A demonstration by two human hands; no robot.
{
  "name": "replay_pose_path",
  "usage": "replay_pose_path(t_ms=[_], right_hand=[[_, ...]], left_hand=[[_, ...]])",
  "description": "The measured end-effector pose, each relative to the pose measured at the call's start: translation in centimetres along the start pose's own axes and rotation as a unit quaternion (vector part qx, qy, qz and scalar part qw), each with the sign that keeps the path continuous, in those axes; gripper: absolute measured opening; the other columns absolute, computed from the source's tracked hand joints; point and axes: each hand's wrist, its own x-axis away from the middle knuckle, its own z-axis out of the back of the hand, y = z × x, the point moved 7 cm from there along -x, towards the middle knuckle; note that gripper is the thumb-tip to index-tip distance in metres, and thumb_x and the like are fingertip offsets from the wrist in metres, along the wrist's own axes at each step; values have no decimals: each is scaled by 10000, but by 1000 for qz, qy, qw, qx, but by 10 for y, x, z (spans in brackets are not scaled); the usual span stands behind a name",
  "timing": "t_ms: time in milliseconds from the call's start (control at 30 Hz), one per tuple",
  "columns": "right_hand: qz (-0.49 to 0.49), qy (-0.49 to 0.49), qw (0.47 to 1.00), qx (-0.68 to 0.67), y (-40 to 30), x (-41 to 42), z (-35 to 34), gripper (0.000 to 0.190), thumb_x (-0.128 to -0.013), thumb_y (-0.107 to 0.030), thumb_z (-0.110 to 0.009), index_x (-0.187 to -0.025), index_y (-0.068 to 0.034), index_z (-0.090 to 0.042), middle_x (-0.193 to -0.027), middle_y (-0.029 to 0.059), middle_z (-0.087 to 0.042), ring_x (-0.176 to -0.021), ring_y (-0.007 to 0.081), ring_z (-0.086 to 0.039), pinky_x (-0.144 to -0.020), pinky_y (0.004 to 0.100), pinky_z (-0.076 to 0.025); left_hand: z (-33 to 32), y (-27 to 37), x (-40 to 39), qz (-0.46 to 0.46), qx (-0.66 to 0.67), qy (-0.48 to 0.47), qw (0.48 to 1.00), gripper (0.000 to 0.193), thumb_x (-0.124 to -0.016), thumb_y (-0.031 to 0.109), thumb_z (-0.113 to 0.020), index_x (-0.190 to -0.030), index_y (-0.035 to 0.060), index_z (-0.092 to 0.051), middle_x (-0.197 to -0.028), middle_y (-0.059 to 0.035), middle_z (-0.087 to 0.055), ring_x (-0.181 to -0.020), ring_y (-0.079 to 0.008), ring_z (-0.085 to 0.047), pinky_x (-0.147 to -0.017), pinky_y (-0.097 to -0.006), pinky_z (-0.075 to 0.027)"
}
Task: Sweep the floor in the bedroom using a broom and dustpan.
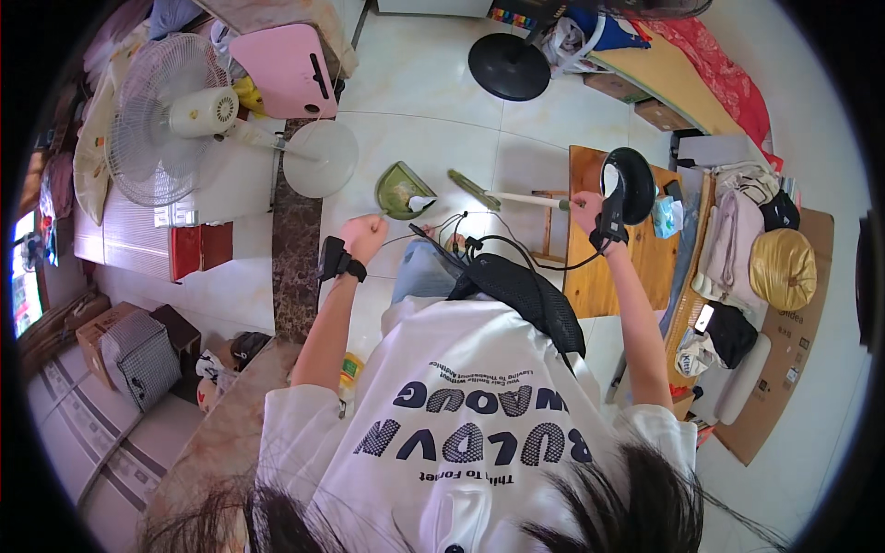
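Note:
My left hand is closed at the near edge of a green dustpan, apparently around its handle, which the fist mostly hides. Something white lies inside the dustpan. The closed fingers of my right hand grip the pale handle of a broom. Its green head rests on the tiled floor, a short way right of the dustpan and apart from it. Both wrists wear black straps with small devices, and black cables run from the right one to a black mesh bag at my waist.
A wooden table with a black pan and a tissue pack stands at the right. A white fan is at the left, its round base near the dustpan. A black round stand base stands farther ahead.

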Motion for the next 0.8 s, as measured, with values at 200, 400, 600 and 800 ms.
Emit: replay_pose_path(t_ms=[200, 400, 600, 800], right_hand=[[8, 31, 998, 58, -17, -6, -7, 223, -712, -221, -544, -828, -43, -613, -758, 171, -590, -726, 327, -570, -665, 375, -447], [22, 7, 999, 48, -25, -20, -39, 213, -719, -201, -513, -819, -41, -612, -729, 186, -579, -677, 325, -569, -613, 380, -449], [-12, -34, 999, -31, -58, -10, -55, 239, -664, -198, -516, -792, -14, -598, -727, 197, -572, -684, 348, -558, -637, 395, -443], [-52, -93, 987, -119, -70, 9, -73, 302, -632, -223, -515, -854, -43, -614, -737, 197, -581, -691, 319, -579, -651, 356, -461]], left_hand=[[-4, -7, -5, 49, -37, -60, 996, 225, -692, 239, -495, -573, 47, -500, -547, -148, -490, -504, -329, -487, -447, -397, -355], [3, -11, -8, 38, -51, -38, 997, 217, -696, 234, -492, -590, 45, -509, -565, -159, -495, -525, -347, -488, -458, -407, -362], [3, -12, -24, 24, -45, -7, 999, 246, -678, 235, -510, -539, 37, -468, -497, -145, -448, -440, -313, -452, -416, -378, -344], [10, -15, -36, 26, -47, -2, 999, 252, -674, 237, -506, -537, 29, -465, -493, -149, -439, -440, -313, -445, -415, -375, -337]])
